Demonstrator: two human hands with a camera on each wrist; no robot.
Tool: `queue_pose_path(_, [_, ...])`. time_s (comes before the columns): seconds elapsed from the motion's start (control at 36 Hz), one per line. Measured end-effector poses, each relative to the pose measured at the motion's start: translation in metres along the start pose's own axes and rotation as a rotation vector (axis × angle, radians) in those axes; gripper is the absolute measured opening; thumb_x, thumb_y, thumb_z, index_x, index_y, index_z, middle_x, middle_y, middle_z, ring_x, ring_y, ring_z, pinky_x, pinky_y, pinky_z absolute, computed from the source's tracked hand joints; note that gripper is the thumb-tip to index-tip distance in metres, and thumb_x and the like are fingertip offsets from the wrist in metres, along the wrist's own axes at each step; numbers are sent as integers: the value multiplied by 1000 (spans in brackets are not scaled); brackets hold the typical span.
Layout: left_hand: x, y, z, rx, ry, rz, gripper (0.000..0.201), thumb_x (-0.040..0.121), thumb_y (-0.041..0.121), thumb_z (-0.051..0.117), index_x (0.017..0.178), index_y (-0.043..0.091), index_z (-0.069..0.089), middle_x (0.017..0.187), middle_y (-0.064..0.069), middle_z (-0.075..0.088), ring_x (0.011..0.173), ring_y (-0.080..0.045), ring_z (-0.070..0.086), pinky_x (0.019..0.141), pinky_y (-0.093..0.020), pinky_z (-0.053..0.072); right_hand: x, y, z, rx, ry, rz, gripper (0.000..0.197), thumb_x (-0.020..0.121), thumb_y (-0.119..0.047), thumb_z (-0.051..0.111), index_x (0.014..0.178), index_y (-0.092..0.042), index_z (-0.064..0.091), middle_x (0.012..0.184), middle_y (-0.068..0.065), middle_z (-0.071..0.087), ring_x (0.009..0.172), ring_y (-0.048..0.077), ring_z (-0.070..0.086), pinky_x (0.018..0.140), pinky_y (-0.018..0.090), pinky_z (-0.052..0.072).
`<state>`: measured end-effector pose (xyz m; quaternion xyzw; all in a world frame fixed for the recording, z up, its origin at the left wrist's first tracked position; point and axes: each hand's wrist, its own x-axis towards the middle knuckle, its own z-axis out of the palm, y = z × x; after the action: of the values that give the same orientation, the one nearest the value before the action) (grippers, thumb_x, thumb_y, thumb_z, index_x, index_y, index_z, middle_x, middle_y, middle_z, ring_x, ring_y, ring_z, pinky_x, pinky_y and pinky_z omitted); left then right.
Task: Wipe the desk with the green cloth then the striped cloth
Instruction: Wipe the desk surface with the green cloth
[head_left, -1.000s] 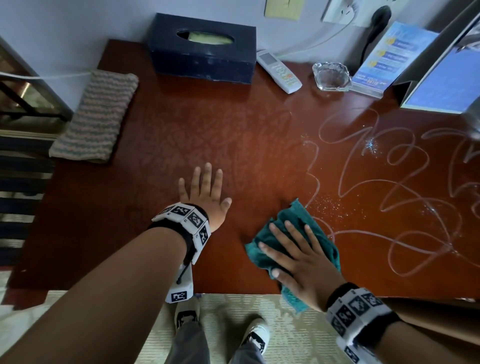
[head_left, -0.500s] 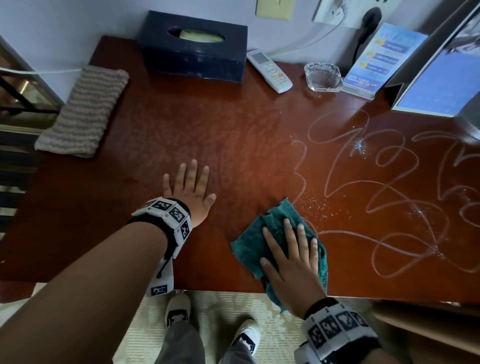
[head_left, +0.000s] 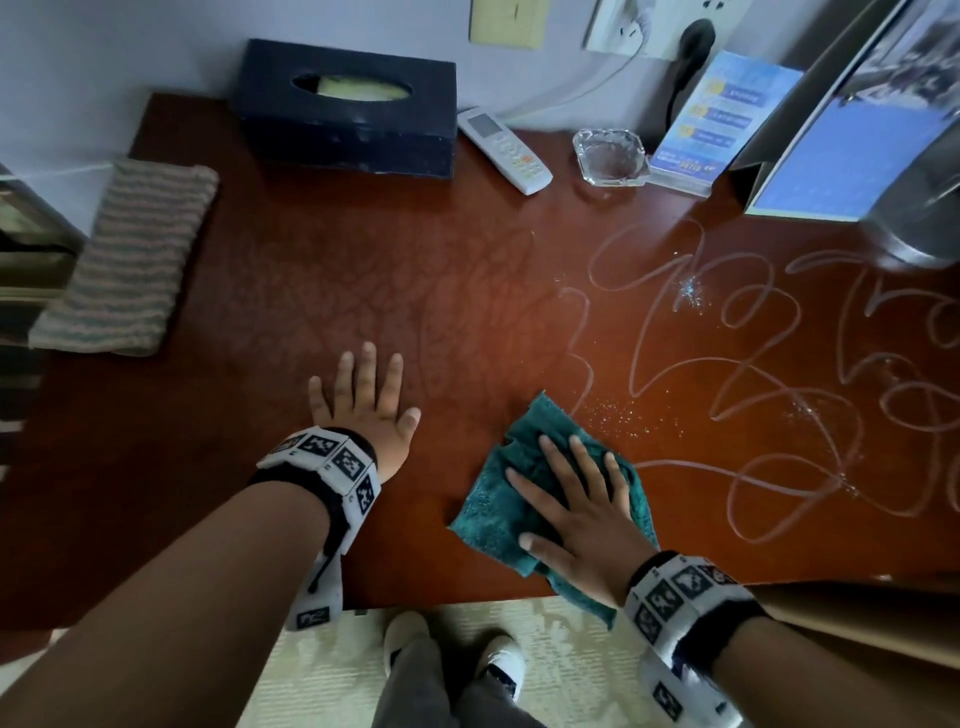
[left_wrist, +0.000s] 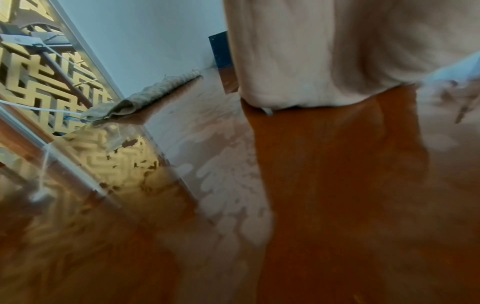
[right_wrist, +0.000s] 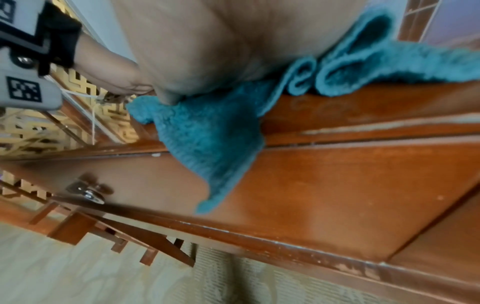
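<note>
Reddish counter: right hand, fingers spread, presses the green cloth at its near edge; its overhanging corner could drag it off. Left hand lies flat, fingers spread.

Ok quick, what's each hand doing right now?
Left hand: open, flat on the desk, holding nothing.
Right hand: open, fingers straight, pressing the green cloth onto the desk.

Desk: glossy reddish-brown wood, reflective, with pale smeared streaks toward its right edge. Green cloth: fluffy terry fabric. Striped cloth: ribbed, matt knit.
</note>
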<state>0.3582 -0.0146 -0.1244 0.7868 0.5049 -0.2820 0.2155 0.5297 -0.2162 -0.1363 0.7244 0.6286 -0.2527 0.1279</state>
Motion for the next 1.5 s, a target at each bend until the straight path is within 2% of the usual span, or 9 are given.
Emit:
queue_pose_path(0.17, [-2,2,-1,31,2,-5,60,98,50,3,139,27,-34,145,-2,-44,138,-25,-33,113,-53,-14,5,5,-2,17,75,-87,61,82,-77,-1,138,-59,-15,153,-5,-29,134,16,-40,106,52,-25])
queue_pose_path(0.28, [-4,3,-2,33,8,-6,61,98,49,3,139,26,-34,145,-3,-44,138,-26,-32,113,-53,-13,11,6,-4,-17,91,-77,57,86,-75,4,139,-60,-10,156,-4,-21,138,17,-33,107,52,-22])
queue_pose_path(0.42, [-11,4,-9,114,69,9,61,98,48,5,146,22,-22,154,-5,-26,143,-28,-18,112,-59,-6,13,5,-12,-84,35,-36,56,96,-65,18,148,-47,11,157,4,17,142,31,7,106,52,8])
queue_pose_path(0.53, [-10,10,-27,145,180,34,58,99,43,11,150,19,-3,157,-4,-6,145,-24,-9,111,-61,-6,21,10,-17,-55,2,-73,53,96,-66,17,146,-51,8,158,1,11,143,29,0,106,53,1])
queue_pose_path(0.64, [6,22,-42,117,220,94,60,100,40,14,149,17,-12,157,-4,-18,144,-24,-18,112,-57,-8,34,18,-24,-17,18,-125,49,86,-73,6,131,-69,-12,154,-8,-26,137,17,-36,107,54,-20])
queue_pose_path(0.72, [20,34,-46,93,203,145,61,101,37,16,148,16,-17,155,-5,-26,142,-23,-22,115,-53,-7,42,20,-35,7,-18,-103,48,81,-74,6,123,-73,-18,145,-15,-41,129,14,-46,106,52,-26])
queue_pose_path(0.97, [47,59,-46,54,118,174,62,102,36,15,146,12,-21,152,-6,-31,143,-22,-22,117,-47,-4,77,31,-61,46,-20,-84,52,80,-73,9,128,-71,-12,150,-16,-34,131,11,-44,105,47,-29])
queue_pose_path(1.08, [49,59,-40,68,111,166,63,101,39,10,141,12,-30,147,-5,-39,141,-22,-27,117,-47,-7,95,37,-73,69,-3,-73,50,93,-65,24,128,-70,-10,152,-16,-31,134,13,-40,108,49,-26])
queue_pose_path(1.5, [53,60,-39,63,81,136,61,100,42,7,132,15,-38,133,-2,-48,138,-22,-32,115,-47,-13,167,53,-116,103,47,17,49,97,-58,23,138,-64,-1,155,-16,-24,140,16,-30,109,49,-22])
